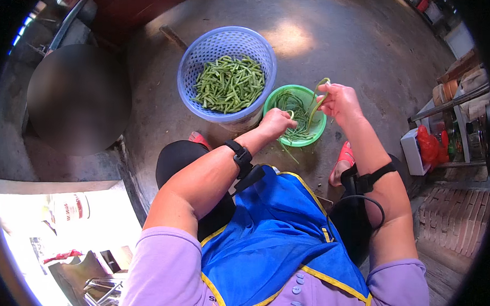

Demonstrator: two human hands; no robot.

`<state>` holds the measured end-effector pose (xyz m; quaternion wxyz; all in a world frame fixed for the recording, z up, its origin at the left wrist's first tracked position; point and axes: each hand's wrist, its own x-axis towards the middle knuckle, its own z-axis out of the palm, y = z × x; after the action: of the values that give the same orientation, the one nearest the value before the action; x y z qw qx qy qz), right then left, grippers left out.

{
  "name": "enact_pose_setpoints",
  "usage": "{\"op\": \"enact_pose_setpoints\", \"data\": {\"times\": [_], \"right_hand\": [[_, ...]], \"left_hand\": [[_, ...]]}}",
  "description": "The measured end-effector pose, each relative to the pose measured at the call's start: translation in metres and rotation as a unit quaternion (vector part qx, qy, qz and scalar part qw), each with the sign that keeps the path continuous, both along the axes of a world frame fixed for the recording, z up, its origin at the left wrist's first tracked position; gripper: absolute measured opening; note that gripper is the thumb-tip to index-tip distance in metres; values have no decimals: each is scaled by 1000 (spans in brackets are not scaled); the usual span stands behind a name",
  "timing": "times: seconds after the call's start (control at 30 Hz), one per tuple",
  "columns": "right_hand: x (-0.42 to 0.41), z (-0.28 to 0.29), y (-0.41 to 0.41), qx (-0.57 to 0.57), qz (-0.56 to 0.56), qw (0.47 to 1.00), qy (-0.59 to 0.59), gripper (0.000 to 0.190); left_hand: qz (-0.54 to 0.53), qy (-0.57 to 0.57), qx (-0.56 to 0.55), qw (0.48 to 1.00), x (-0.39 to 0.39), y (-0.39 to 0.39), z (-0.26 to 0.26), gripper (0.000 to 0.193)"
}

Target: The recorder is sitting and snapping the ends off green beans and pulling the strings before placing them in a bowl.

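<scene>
My right hand (pixel 342 103) pinches a long green bean (pixel 314 110), which loops over the fingertips and hangs down. My left hand (pixel 277 122) is curled, with a pale green bean (pixel 291 114) at its fingertips; how far that bean runs inside the fist is hidden. Both hands are over a green plastic basket (pixel 322 128) holding long, thin, uncut beans (pixel 288 101). One bean trails over its front rim. Beside it, on the left, stands a larger blue perforated plastic basket (pixel 193 61). Short cut lengths of green bean (pixel 230 84) are heaped inside.
Under the baskets is a concrete floor (pixel 358 39). My red sandals (pixel 344 155) flank the green basket. At right stands a rack with a red plastic bag (pixel 429 146), above stacked bricks (pixel 453 218). Behind the blue basket a wooden piece (pixel 173 37) juts out.
</scene>
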<state>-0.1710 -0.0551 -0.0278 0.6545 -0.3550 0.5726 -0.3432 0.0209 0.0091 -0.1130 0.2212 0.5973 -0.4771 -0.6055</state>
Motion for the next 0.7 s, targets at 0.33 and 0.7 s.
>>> {"op": "enact_pose_setpoints", "data": {"times": [0.33,0.7], "right_hand": [[-35,14,-11,18,-42,988,-148,27],[-38,17,-11,31,-66,981,-182,29]], "left_hand": [[65,100,-102,988,-4,-8,16,18],[-69,114,-6,991,-19,6,53,28]]}}
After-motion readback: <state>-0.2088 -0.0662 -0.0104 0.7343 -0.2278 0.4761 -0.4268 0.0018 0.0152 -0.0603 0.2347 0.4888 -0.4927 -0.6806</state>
